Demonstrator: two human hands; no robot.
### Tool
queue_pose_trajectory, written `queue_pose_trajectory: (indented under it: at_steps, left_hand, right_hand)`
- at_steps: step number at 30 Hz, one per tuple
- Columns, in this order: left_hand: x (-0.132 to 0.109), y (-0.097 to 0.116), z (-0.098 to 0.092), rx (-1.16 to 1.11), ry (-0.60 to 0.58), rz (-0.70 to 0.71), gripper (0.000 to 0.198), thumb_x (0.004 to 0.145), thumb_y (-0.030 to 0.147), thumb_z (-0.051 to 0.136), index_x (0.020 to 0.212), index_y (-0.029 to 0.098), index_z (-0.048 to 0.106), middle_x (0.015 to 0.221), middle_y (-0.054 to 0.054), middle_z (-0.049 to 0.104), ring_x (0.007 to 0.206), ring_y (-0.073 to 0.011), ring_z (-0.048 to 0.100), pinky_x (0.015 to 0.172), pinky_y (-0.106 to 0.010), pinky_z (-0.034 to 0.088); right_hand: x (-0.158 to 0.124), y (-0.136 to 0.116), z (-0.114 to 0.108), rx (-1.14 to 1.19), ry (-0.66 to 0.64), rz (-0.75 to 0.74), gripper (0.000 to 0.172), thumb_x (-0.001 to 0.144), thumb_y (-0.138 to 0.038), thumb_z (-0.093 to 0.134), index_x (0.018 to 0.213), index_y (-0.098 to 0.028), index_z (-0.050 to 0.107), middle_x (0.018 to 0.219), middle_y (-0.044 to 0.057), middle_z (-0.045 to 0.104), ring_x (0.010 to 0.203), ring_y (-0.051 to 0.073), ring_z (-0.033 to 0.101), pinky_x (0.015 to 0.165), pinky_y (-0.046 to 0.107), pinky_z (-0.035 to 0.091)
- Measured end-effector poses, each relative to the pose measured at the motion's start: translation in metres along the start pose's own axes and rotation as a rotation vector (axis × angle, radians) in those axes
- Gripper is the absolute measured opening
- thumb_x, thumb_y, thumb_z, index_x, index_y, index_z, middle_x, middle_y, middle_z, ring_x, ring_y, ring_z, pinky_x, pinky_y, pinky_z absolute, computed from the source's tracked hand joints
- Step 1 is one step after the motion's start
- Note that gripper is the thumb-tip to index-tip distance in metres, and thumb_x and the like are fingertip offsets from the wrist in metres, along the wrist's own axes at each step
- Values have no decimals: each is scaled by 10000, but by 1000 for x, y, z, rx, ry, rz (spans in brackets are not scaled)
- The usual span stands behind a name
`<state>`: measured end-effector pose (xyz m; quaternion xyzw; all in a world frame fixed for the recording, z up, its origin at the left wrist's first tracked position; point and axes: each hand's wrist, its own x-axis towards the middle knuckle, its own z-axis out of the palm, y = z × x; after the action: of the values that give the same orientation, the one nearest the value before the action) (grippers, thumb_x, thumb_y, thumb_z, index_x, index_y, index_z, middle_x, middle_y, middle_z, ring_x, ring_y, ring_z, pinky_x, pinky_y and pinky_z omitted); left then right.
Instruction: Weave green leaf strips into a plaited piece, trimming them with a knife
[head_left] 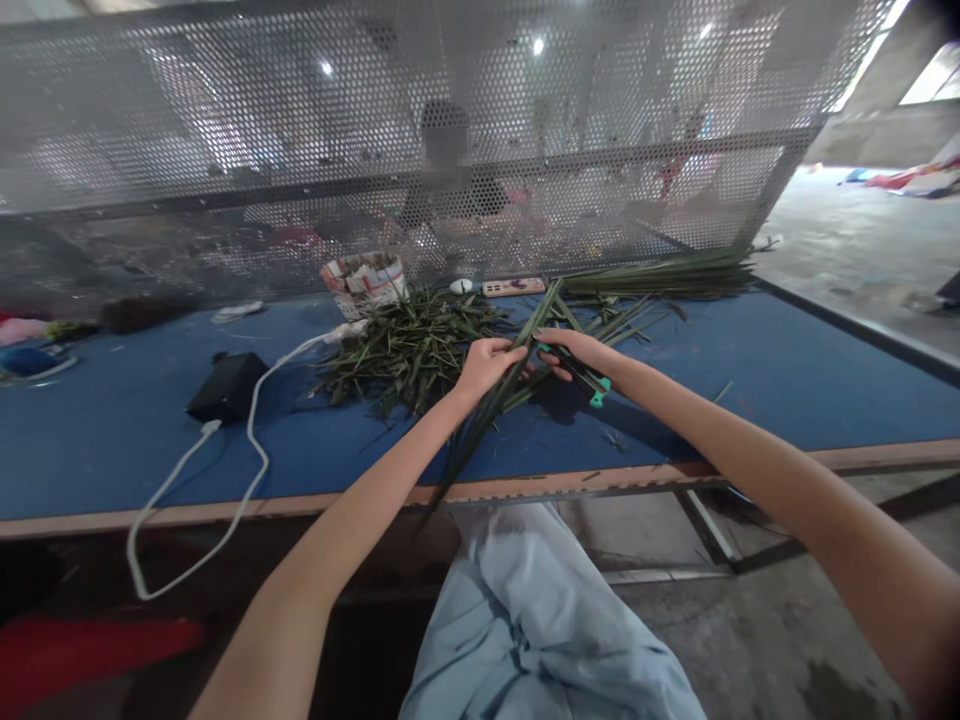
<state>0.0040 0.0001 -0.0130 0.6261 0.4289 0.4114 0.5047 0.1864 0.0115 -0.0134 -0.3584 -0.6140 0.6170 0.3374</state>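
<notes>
Long dark-green leaf blades (478, 425) slant across the front of the blue table, their lower ends passing over its edge. My left hand (487, 366) is closed on them about midway, thumb and fingers pinching. Just to the right, my right hand (568, 350) is curled around a small dark hand tool with teal-green ends (598, 390); its exact kind is hard to make out. The fingertips of that hand are close to the blades, and I cannot tell whether they touch. Left of both hands lies a heap of short cut leaf pieces (409, 350).
A bundle of long leaves (667, 275) lies at the back right. Behind the heap stand a paper-wrapped container (366, 283), a white mouse-like object (460, 286) and a phone (514, 287). A black box (229, 388) with a white cable (255, 440) sits left, before a perforated metal screen (300, 130).
</notes>
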Motion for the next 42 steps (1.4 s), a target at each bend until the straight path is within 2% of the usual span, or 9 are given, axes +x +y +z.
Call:
queue_pose_trajectory:
  at_steps: [3,8,13,18,22,28,33,38,42]
  left_hand:
    - [-1,4,2,7,-25,-60,194,815,153,626,632,126,684,596,-53,703,537,-151,647,615,-282,535]
    - [-2,5,2,34,-12,-35,246,815,123,616,579,125,687,565,-57,690,515,-146,640,605,-278,534]
    - [-3,5,3,41,10,-10,264,818,103,604,568,128,687,556,-54,686,493,-138,631,588,-271,530]
    - [0,2,2,41,53,2,235,812,115,614,590,136,687,542,-32,676,501,-141,628,596,-277,529]
    - [1,-1,0,51,76,24,201,799,107,628,608,126,685,513,-12,650,492,-133,617,571,-260,516]
    - [0,2,2,-13,31,-11,177,833,139,591,684,109,681,592,-26,688,544,-139,647,628,-285,545]
    - [1,1,0,-46,-5,-5,208,847,150,564,676,118,678,631,-48,714,558,-149,664,603,-276,537]
    - [3,-2,-2,-23,4,18,170,820,175,620,671,124,684,604,-49,707,550,-156,659,621,-296,548]
    - [1,-1,-2,16,41,76,138,805,151,631,683,123,687,583,-44,696,541,-160,659,613,-299,551]
  right_hand:
    - [1,1,-9,78,85,66,337,988,-313,344,667,-213,367,432,-44,367,326,92,362,359,216,296]
    - [0,1,-13,176,25,81,357,987,-321,344,645,-220,325,427,-41,318,361,97,327,386,213,321]
    - [0,2,-12,123,11,69,374,989,-340,343,635,-220,340,426,-39,318,357,98,323,382,222,312]
    - [0,3,2,-29,-51,13,399,993,-248,314,612,-191,419,454,-31,402,330,78,386,409,216,351]
    - [-1,4,18,-82,-90,-49,346,979,-176,337,682,-152,514,494,-42,456,318,62,421,434,204,373]
    - [0,2,10,0,-12,-19,304,972,-248,407,679,-178,450,488,-46,457,321,66,410,410,200,359]
    - [-1,-1,-5,161,97,37,360,989,-265,340,637,-204,385,434,-45,368,327,84,364,382,208,326]
    - [-2,-1,-7,218,132,67,390,992,-296,331,613,-212,372,393,-34,353,334,94,352,372,205,315]
    - [-3,-2,-3,199,72,115,422,1000,-324,308,598,-214,368,376,-28,348,334,95,341,366,204,301]
